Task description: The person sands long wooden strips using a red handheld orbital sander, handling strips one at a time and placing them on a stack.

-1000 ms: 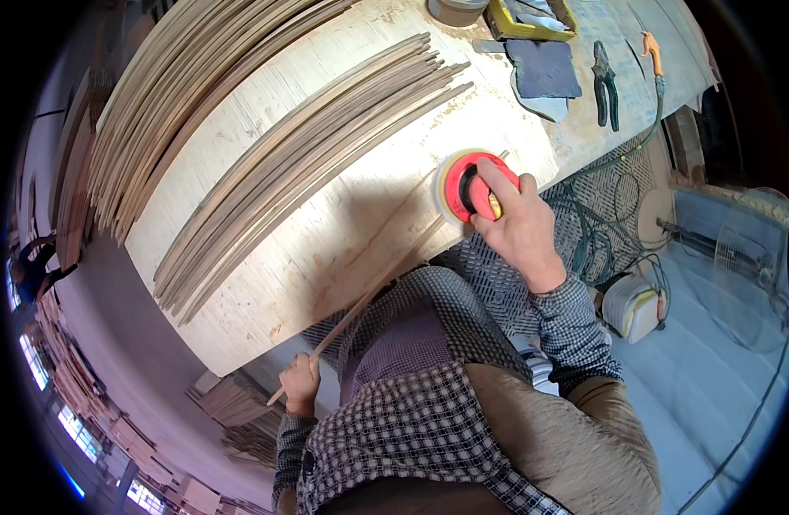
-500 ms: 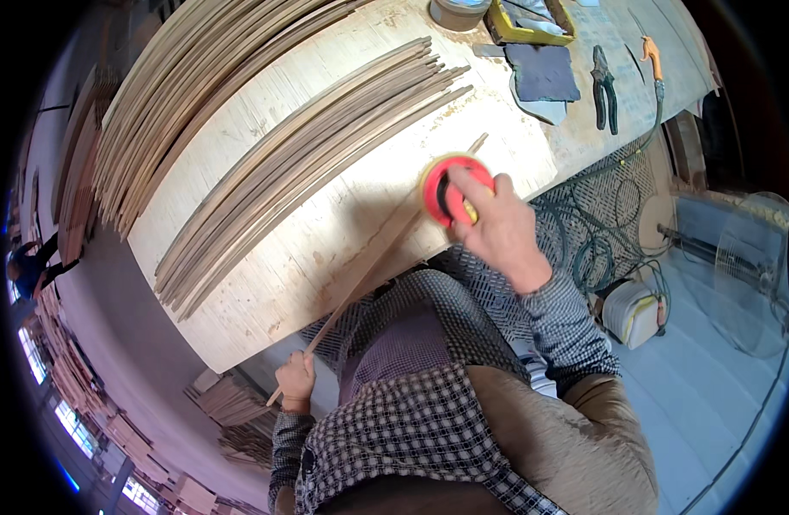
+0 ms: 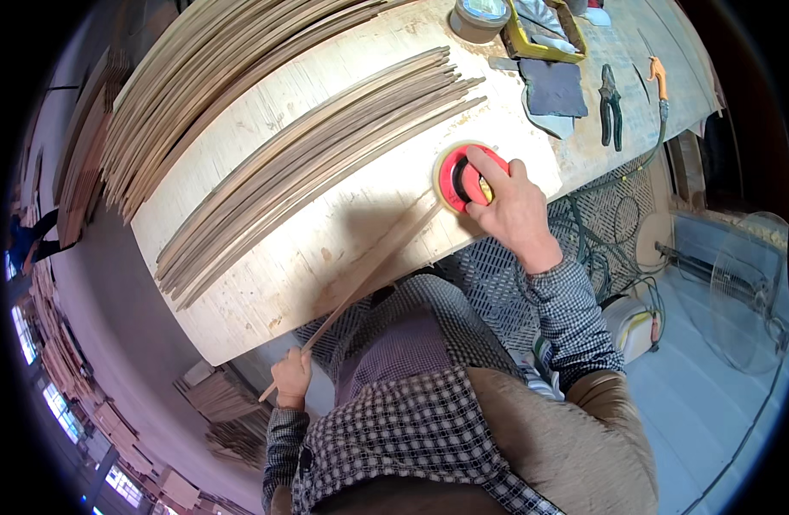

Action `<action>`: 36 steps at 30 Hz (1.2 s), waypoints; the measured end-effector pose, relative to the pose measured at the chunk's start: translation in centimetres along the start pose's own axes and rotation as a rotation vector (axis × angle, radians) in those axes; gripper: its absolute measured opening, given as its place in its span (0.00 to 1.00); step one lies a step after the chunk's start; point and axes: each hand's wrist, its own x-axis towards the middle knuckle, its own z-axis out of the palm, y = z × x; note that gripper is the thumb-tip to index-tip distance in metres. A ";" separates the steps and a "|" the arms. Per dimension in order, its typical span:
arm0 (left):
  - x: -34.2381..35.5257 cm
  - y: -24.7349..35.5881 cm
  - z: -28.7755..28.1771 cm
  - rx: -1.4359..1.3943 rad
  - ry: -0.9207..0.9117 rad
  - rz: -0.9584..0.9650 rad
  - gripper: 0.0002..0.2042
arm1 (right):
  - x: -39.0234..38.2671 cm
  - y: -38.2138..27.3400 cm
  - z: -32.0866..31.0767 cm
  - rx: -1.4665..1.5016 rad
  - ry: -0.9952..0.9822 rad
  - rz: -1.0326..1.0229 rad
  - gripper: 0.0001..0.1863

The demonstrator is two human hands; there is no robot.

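My right hand [image 3: 510, 206] grips a red round sander [image 3: 454, 180] with a pale pad, pressed over a thin wooden strip [image 3: 386, 260] lying at the near edge of the plywood-topped workbench [image 3: 231, 326]. My left hand [image 3: 291, 372] is closed around the lower end of that strip, which sticks out beyond the bench edge over my checked apron. A bundle of thin curved wooden strips [image 3: 291, 180] lies just beyond, along the middle of the bench.
A larger strip pile [image 3: 188, 77] fills the back left. Pliers [image 3: 610, 112], an orange-handled tool [image 3: 658, 77], dark pad [image 3: 556, 87], yellow tray [image 3: 523, 39] and round tin [image 3: 478, 19] lie at the right. Hoses and a fan [image 3: 737, 292] stand below. A distant person [image 3: 30, 240] is at left.
The sander in my right hand moved down-left along the strip, then back up toward the right. The bench and its contents have shifted slightly in view. My left hand keeps its hold.
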 end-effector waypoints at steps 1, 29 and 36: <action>0.1 0.0 -0.1 0.007 0.002 0.005 0.13 | 0.2 0.1 0.0 -0.021 -0.007 -0.003 0.36; -2.8 -3.4 -1.0 -0.142 0.000 -0.123 0.14 | -1.6 -1.7 1.6 -0.013 0.019 -0.174 0.32; -0.4 -2.5 -1.3 -0.225 0.135 -0.062 0.15 | -5.6 -9.4 5.4 -0.040 -0.173 -0.400 0.37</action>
